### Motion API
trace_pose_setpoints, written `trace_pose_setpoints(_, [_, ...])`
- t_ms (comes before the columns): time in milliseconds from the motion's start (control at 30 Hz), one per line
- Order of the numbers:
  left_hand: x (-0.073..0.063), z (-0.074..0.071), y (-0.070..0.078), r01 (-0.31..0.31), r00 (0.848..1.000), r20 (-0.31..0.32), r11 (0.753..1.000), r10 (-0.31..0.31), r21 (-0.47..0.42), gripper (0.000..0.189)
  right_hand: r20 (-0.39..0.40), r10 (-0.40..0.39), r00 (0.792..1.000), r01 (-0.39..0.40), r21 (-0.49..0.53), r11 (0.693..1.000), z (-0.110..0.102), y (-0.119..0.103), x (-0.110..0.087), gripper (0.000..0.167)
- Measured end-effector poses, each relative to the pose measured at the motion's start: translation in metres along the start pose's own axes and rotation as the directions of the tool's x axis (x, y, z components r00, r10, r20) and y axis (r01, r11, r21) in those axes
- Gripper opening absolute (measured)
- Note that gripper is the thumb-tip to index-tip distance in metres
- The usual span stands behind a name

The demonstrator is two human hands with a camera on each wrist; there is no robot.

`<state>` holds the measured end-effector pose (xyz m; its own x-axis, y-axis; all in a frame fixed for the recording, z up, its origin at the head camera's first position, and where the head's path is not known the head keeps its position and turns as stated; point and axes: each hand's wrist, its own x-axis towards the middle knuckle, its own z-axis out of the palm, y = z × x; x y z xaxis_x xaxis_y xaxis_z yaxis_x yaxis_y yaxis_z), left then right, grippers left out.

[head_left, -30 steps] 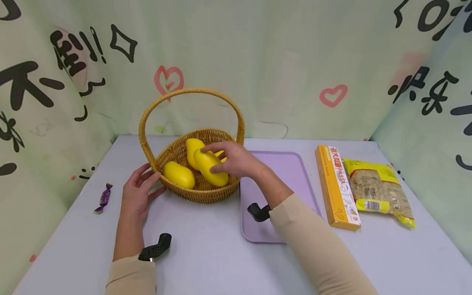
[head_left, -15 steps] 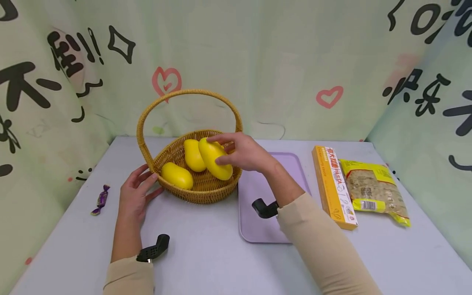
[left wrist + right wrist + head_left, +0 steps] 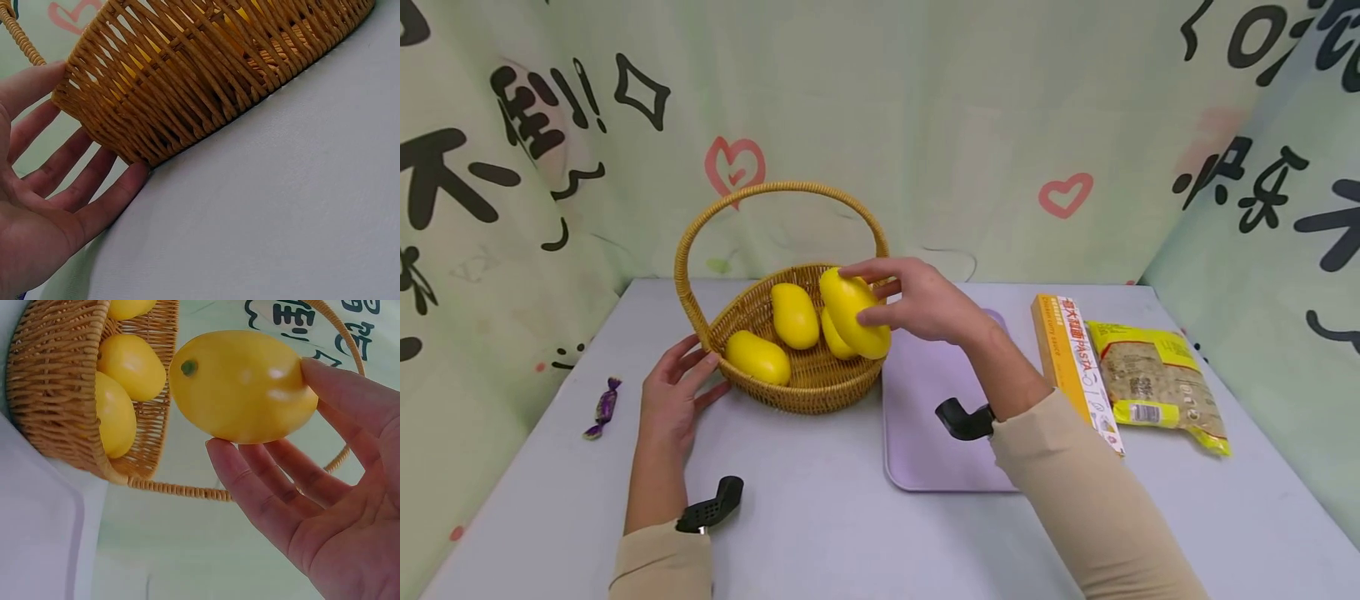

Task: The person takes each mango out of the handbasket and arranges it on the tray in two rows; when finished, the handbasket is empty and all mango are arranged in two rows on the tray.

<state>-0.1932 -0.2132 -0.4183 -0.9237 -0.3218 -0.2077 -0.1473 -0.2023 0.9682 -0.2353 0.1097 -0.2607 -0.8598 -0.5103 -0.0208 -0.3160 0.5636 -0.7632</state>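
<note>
My right hand (image 3: 928, 304) pinches a yellow mango (image 3: 853, 312) between thumb and fingertips, above the right side of a wicker basket (image 3: 805, 402). In the right wrist view the mango (image 3: 244, 387) shows a small green stem spot and hangs apart from the basket wall. Inside the basket lie a mango at the left (image 3: 758, 358), one in the middle (image 3: 795, 317) and one at the right (image 3: 835, 340), partly behind the held one. My left hand (image 3: 673, 396) touches the basket's left side, fingers spread and nearly straight against the weave (image 3: 187, 81).
A lilac tray (image 3: 925, 450) lies right of the basket, partly under my right forearm. Farther right are an orange pasta box (image 3: 1071, 354) and a bag of brown dry food (image 3: 1153, 379). A purple wrapped candy (image 3: 602, 408) lies at the left. The basket handle (image 3: 782, 187) arches overhead.
My right hand has lifted the mango up and to the right, out from among the others, uncovering one beneath it. The left hand stays at the basket's side.
</note>
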Motion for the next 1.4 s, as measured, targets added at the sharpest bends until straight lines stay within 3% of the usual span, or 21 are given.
trace_pose_setpoints(900, [-0.001,0.001,-0.002,0.003,1.000,-0.004,1.000,-0.003,0.018,0.064,-0.044,0.093,0.995,-0.086,0.132,0.987,-0.029,0.049,-0.030,0.055])
trace_pose_setpoints(1400, [0.000,0.002,-0.002,0.001,1.000,-0.011,1.000,-0.001,0.020,0.063,-0.106,0.196,0.975,-0.169,0.223,0.960,-0.031,0.080,-0.028,0.059])
